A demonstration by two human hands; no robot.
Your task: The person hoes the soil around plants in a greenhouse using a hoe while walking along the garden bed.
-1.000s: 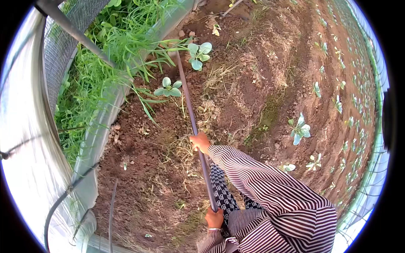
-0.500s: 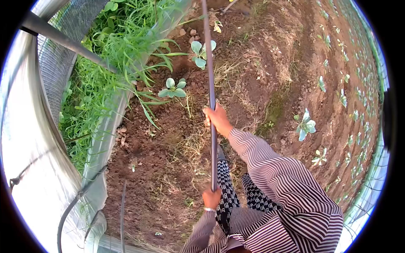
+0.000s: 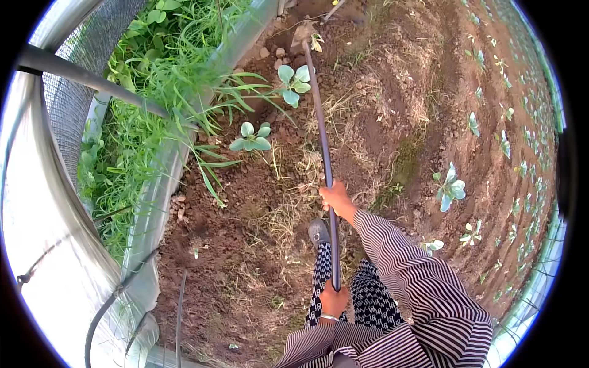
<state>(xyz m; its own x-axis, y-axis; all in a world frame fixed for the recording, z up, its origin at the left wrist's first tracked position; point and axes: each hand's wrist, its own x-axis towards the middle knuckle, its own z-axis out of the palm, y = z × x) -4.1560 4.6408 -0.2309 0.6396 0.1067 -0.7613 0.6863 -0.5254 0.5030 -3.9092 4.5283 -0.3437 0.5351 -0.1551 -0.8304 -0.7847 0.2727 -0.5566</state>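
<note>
Soil (image 3: 208, 257) spreads below you, brown and crumbly, with a long-handled tool (image 3: 326, 147) slanting over it from your body up to a dirt-coloured head (image 3: 302, 34) near the top of the view. Your right hand (image 3: 336, 196) grips the handle partway along, its fingers (image 3: 325, 194) wrapped round the dark shaft. Your left hand (image 3: 334, 302), with a pale band (image 3: 329, 317) at the wrist, is closed round the near end; the back of that hand hides most of its fingers.

The tool's head is just beside a yellowish leaf (image 3: 316, 42); you cannot tell whether it is touching the ground. The shaft passes close to the right of one leafy seedling (image 3: 294, 84), and a second seedling (image 3: 250, 138) grows nearer you, farther left of the shaft. Dry straw (image 3: 283, 216) lies scattered left of your right hand.

Your grey shoe (image 3: 318, 233) stands just left of the handle, below patterned trousers (image 3: 375, 300), and striped sleeves (image 3: 402, 251) cover your arms. To your left, tall grass (image 3: 156, 116) leans over a pale plastic edging (image 3: 150, 214), with white sheeting (image 3: 58, 202) beyond. To your right, a larger plant (image 3: 451, 190) grows well apart from the tool, with rows of small plants past it.
</note>
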